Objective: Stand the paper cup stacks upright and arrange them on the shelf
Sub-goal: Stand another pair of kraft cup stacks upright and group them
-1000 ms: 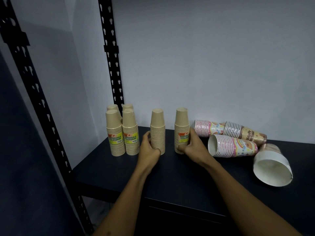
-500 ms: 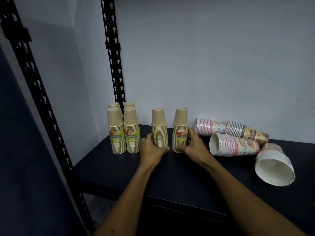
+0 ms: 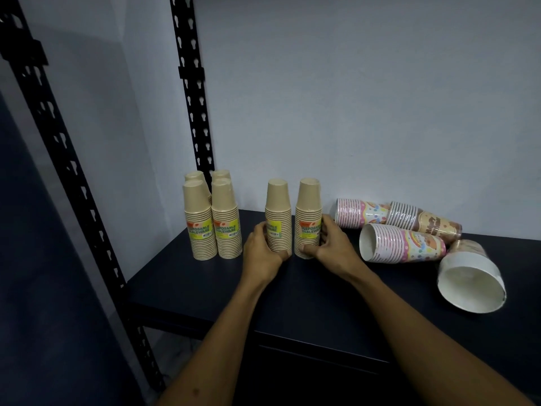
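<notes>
Gripping one kraft stack each, the left hand (image 3: 263,253) curls its fingers round the lower part of the left stack (image 3: 277,215) and the right hand (image 3: 328,244) wraps the right stack (image 3: 308,215), thumb low near the base. Both stacks stand upright, mouth down, at the frame's centre on the dark shelf (image 3: 292,303), with a narrow gap between them. Holding low probably keeps the tall columns from tipping while they slide, and their labels face forward like those on the four-stack cluster (image 3: 212,218) just to the left, beside the black post (image 3: 191,98), which looks like the place they are meant to join. Right of centre, three patterned stacks (image 3: 404,243) and a white-rimmed stack (image 3: 471,284) lie on their sides, not yet stood up.
</notes>
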Demonstrator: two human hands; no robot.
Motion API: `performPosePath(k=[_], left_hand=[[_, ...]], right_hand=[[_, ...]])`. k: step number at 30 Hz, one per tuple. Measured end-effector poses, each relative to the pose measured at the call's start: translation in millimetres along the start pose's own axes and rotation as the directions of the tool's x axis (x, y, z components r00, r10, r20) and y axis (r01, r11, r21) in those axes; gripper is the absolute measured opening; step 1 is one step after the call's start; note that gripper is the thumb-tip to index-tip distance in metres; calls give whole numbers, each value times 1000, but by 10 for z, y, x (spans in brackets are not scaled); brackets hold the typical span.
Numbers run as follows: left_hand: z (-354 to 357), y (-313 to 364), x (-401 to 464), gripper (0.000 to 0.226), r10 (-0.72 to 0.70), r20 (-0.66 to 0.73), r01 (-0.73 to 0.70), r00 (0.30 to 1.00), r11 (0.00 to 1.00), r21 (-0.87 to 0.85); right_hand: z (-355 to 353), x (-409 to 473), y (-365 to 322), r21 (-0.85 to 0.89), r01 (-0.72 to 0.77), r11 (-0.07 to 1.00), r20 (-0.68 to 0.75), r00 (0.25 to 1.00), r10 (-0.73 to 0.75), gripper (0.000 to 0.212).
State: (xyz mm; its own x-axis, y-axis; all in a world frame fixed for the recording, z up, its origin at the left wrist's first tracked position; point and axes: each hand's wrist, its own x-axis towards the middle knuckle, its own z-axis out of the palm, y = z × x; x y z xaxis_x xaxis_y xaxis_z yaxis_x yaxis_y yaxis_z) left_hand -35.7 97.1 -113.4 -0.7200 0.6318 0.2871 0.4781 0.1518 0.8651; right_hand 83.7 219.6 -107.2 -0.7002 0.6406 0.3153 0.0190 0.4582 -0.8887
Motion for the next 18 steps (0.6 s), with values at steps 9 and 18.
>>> performPosePath(k=[9,18], left_hand=[[-28,75,-56,74,73,130,-68,989,997,-48],[3,15,-14,59,25,18,-24,1000,999,-26]], right_hand=[[10,-11,-39,-22,26,999,-30,999,-26,67],[7,-15,-49,-74,33,997,-53,998,-37,66]])
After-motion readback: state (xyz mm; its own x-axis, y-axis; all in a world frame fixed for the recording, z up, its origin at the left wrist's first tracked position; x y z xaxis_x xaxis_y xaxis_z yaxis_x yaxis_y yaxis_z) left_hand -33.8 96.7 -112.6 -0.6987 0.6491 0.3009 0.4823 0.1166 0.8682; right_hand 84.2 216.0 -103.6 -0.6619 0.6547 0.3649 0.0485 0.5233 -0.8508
